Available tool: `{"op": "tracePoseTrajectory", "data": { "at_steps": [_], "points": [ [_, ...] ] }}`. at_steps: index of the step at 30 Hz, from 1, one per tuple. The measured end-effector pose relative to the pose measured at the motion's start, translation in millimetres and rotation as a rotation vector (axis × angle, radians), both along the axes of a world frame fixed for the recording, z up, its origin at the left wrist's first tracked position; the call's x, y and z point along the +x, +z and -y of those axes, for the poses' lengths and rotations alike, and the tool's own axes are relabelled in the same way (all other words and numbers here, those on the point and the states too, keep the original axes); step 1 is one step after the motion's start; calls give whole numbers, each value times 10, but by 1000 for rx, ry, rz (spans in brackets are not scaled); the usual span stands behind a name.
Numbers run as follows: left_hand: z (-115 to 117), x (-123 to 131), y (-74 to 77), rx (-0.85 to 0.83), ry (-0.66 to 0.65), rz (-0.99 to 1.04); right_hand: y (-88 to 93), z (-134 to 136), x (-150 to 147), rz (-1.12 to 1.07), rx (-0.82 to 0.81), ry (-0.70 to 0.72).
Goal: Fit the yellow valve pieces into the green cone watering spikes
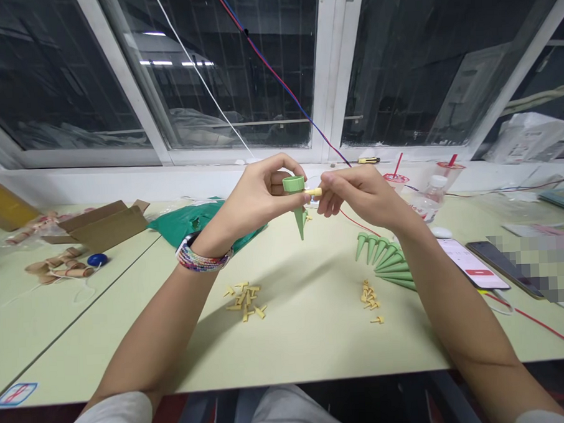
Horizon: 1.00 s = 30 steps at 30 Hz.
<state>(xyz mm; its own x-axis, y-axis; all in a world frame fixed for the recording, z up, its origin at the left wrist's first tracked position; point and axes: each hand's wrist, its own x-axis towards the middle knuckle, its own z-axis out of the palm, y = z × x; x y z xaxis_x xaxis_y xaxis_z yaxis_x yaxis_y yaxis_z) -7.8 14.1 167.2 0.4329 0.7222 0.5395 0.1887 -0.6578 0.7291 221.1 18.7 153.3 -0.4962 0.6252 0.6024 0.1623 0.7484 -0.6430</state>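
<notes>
Presently, the left hand pinches a green plastic spike by its collar, while the right hand pinches a small yellow peg at the spike's open top; the hands are close together. On the pale table, further green spikes lie at 4 o'clock, loose yellow pegs at 7 o'clock, and a second yellow pile at 5 o'clock

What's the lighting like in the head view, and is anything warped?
In the head view, ceiling lights glare as white streaks in the dark window panes; the left forearm casts a soft shadow on the pale green table; the wide lens splays the window frames.
</notes>
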Motion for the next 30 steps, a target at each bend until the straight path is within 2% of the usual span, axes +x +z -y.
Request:
{"op": "tracePoseTrajectory", "data": {
  "at_steps": [7,13,21,26,30],
  "points": [
    [-11,0,-5,-25,-18,4,-21,11,-14,-61,89,-1],
    [6,-3,-2,-14,-22,-13,12,30,35,55,65,-12],
    [30,18,0,-25,-23,-22,0,41,43,56,233,-37],
    [47,31,9,-33,-2,-27,3,85,29,89,334,-107],
    [44,43,-1,-26,-9,-22,22,116,45,98,288,-104]
  ]
}}
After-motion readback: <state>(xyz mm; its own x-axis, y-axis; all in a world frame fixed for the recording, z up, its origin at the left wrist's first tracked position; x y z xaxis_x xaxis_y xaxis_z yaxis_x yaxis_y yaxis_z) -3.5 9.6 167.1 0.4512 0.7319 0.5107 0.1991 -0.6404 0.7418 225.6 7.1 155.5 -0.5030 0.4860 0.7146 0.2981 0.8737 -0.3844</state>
